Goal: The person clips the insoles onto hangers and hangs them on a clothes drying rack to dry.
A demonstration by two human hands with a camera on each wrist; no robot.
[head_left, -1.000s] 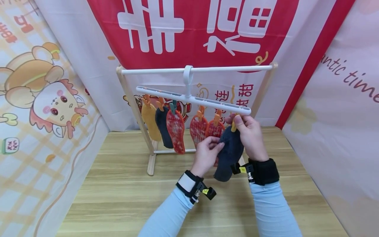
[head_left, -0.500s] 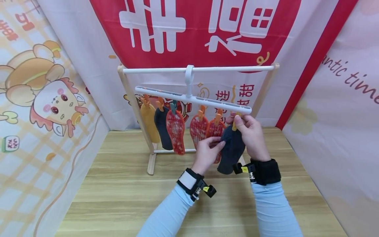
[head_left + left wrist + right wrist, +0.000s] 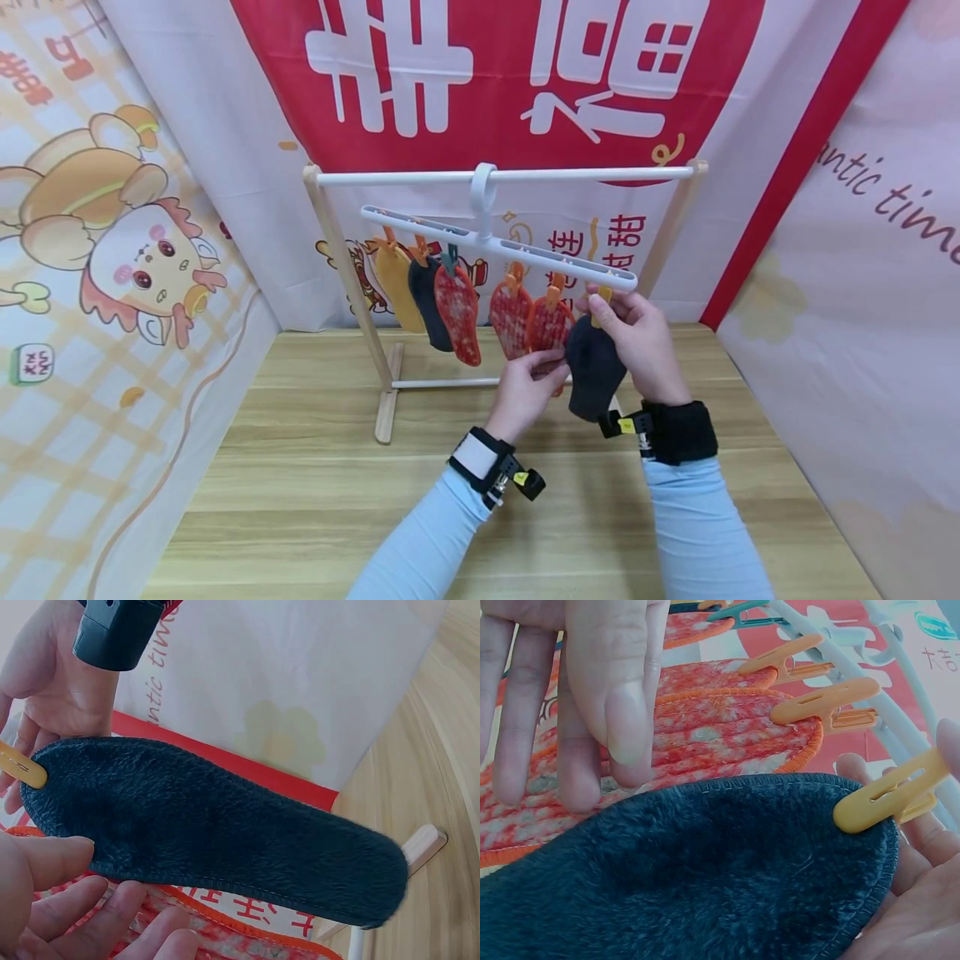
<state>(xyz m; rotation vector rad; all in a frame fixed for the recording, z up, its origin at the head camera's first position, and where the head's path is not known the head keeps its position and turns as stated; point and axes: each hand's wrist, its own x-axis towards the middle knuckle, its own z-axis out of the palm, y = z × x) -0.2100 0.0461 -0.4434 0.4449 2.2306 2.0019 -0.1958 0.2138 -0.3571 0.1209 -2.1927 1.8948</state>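
A dark fuzzy insole [image 3: 595,367] hangs from a yellow clothespin [image 3: 602,305] at the right end of a white hanger [image 3: 525,252]. My right hand [image 3: 647,346] pinches this clothespin, thumb in front. In the right wrist view the clothespin [image 3: 889,791] bites the insole's rounded end. My left hand [image 3: 525,387] is at the insole's left edge with fairly straight fingers; the right wrist view shows its thumb and fingers [image 3: 525,712] not closed on the insole. Behind it hang red-patterned insoles [image 3: 551,323] with orange trim, in orange clothespins [image 3: 555,292].
The hanger hooks over a white rod [image 3: 585,174] on a wooden rack [image 3: 347,275]. Farther left hang a yellow insole [image 3: 399,287], another dark insole [image 3: 430,304] and a red one [image 3: 459,317]. The rack stands on a wood-grain table [image 3: 315,517], with printed cloths around it.
The dark insole's lower end has swung up and right, away from my left fingers. The hanger's left side has shifted slightly right and up, with its insoles swinging. My right hand keeps hold of the clothespin.
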